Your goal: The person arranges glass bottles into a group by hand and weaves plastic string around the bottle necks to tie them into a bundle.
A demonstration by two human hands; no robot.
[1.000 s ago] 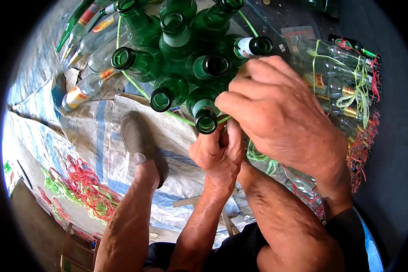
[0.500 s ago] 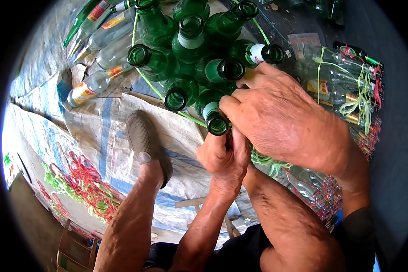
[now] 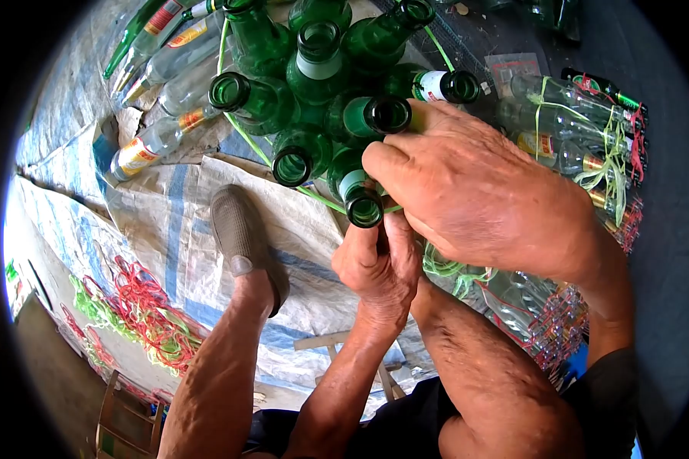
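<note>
Several green glass bottles [image 3: 318, 76] stand close together, mouths toward me, with a thin green plastic strap [image 3: 247, 139] looped round the group. Just below the nearest bottle [image 3: 362, 206], my left hand [image 3: 379, 256] is closed, its thumb and finger pinching at the strap. My right hand [image 3: 475, 176] is closed too, curled against the right side of the bottles, knuckles up. Its fingertips are hidden behind the hand, so what they grip cannot be made out.
Clear bottles [image 3: 149, 153] lie on the sheeting at the left. More clear bottles [image 3: 559, 145], tied with strap, lie at the right. A tangle of red and green straps [image 3: 149, 314] is at the lower left. My shoe [image 3: 237, 229] rests on the sheet [image 3: 187, 199].
My right hand has shifted slightly, its index finger drawing back from the front bottle's neck and curling higher. The left hand stays about where it was.
</note>
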